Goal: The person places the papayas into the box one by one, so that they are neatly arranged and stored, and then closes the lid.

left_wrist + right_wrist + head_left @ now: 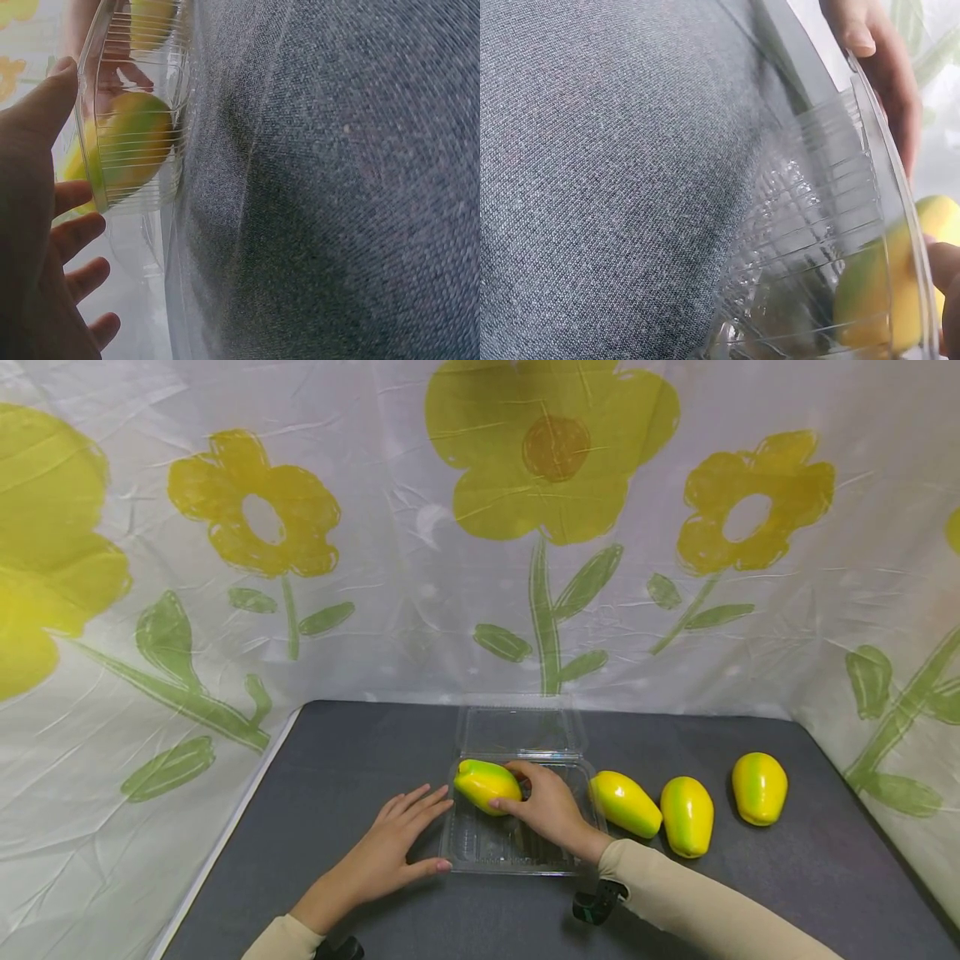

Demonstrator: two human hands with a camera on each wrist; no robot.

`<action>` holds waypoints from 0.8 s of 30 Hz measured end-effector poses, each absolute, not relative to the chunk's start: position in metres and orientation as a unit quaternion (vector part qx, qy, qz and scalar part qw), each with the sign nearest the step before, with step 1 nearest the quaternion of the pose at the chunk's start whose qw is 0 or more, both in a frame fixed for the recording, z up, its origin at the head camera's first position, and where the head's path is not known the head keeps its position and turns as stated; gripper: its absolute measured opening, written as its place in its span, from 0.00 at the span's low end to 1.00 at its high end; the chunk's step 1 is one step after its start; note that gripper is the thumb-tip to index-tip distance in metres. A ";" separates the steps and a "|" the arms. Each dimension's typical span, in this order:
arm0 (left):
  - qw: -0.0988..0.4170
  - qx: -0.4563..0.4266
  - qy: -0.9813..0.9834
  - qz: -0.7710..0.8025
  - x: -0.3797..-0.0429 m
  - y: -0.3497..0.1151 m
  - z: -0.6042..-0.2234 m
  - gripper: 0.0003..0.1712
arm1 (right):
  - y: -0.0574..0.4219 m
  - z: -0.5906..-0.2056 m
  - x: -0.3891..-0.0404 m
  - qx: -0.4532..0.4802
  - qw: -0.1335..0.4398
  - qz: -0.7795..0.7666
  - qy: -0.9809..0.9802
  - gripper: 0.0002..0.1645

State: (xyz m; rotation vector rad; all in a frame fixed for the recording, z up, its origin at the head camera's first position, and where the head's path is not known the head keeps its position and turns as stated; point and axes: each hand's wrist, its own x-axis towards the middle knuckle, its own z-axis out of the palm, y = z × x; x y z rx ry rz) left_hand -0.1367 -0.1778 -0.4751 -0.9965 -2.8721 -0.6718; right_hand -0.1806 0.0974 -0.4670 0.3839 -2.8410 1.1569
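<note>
Yellow-green glossy oval fruit (483, 783) sits inside the clear-plastic hinged container (480, 852), at its left side; my right hand (551, 808) grips it. My left hand (386, 852), fingers extended, is beside the left rim. Three similar yellow-green fruits (687, 817) lie to the right on the dark-grey tabletop (352, 760).

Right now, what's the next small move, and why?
Probably ease the right hand's fingers off the yellow-green fruit: in the left wrist view it shows through the wall of the clear container, seemingly down near the floor. The left hand is at the container's left edge, and three similar fruits lie to the right, outside it.
</note>
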 end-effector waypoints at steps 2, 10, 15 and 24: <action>0.016 -0.321 -0.922 -0.217 -0.137 -0.178 -0.475 0.48 | 0.098 -0.467 -0.180 0.126 0.026 0.377 -0.917 0.36; 0.018 -0.324 -0.920 -0.219 -0.136 -0.178 -0.475 0.48 | 0.098 -0.468 -0.180 0.130 0.019 0.372 -0.919 0.37; 0.015 -0.322 -0.921 -0.221 -0.137 -0.177 -0.475 0.48 | 0.099 -0.466 -0.179 0.129 0.018 0.374 -0.918 0.39; 0.012 -0.320 -0.920 -0.225 -0.137 -0.177 -0.474 0.47 | 0.101 -0.465 -0.177 0.136 0.006 0.375 -0.917 0.39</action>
